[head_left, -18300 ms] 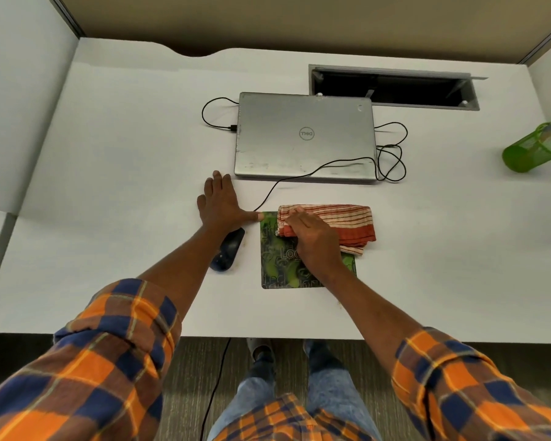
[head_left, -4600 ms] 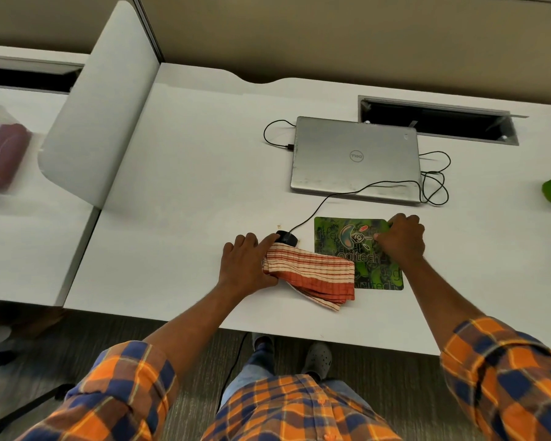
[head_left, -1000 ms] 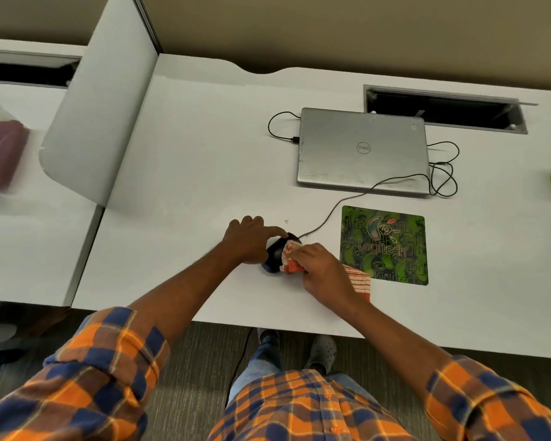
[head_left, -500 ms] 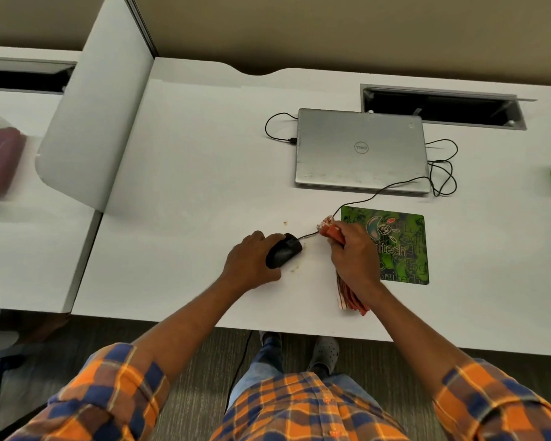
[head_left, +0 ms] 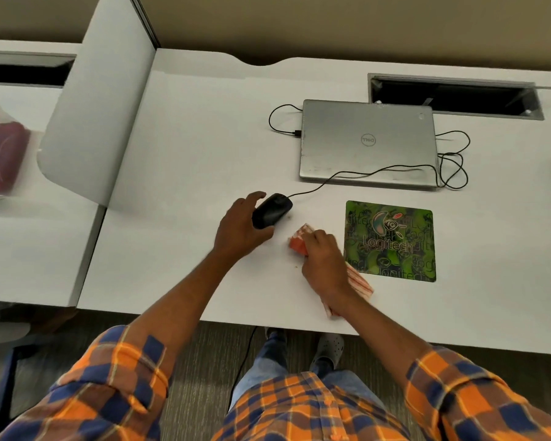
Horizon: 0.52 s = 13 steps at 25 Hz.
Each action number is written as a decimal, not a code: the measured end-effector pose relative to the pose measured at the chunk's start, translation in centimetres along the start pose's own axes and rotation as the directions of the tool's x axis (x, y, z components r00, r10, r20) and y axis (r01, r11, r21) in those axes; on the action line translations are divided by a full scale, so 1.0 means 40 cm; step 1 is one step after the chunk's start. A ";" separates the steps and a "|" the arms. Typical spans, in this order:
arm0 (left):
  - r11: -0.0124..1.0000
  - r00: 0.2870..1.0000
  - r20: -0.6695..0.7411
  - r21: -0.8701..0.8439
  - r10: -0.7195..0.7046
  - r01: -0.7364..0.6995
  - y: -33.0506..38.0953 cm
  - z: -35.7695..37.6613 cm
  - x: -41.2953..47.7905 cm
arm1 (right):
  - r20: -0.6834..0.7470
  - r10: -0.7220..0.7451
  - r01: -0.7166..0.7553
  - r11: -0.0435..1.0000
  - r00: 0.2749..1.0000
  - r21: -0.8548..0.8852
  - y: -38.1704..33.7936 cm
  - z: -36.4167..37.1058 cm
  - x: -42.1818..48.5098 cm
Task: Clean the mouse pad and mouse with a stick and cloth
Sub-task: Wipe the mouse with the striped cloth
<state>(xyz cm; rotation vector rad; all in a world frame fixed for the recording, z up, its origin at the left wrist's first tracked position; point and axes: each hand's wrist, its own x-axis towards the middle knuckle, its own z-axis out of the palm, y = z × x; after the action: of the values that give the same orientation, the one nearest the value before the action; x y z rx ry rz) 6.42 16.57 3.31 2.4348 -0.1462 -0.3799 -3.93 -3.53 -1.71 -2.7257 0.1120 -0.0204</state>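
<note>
Gripping the black mouse (head_left: pixel 271 210) from its left side, the left hand (head_left: pixel 240 230) curls round it with the thumb underneath near the body and the fingers arched over the far edge. The mouse sits on the white desk (head_left: pixel 185 173), its cable (head_left: pixel 357 171) running off toward two o'clock across the front of the closed silver laptop (head_left: pixel 368 143). At four o'clock from the mouse, and apart from it, the right hand (head_left: pixel 323 261) is closed on a bunched red-and-white striped cloth (head_left: pixel 299 241); one end pokes out past the knuckles, the other trails from under the wrist toward the desk's near edge. Just beside that hand, at three o'clock, lies the green mouse pad (head_left: pixel 392 241), flat and uncovered. A few small crumbs (head_left: pixel 295 266) dot the desk near the cloth.
</note>
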 end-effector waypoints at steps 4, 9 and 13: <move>0.999 1.000 -0.009 -0.037 0.000 -0.001 0.012 0.001 0.003 | 0.179 -0.210 0.198 0.977 0.961 0.082 -0.080 0.015 -0.053; 0.997 0.998 -0.063 -0.076 -0.002 -0.003 0.013 -0.011 0.007 | -0.025 0.036 -0.033 0.994 0.999 0.107 0.007 -0.034 0.140; 0.995 0.996 -0.093 -0.100 -0.008 -0.002 0.013 -0.015 0.006 | 0.039 0.029 -0.033 0.994 0.999 0.104 0.038 -0.018 0.224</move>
<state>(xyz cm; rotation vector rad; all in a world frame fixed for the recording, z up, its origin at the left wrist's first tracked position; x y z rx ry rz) 6.84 16.46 4.01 2.3485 -0.0810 -0.2679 4.87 -5.94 -1.67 -2.6174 0.1383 0.0328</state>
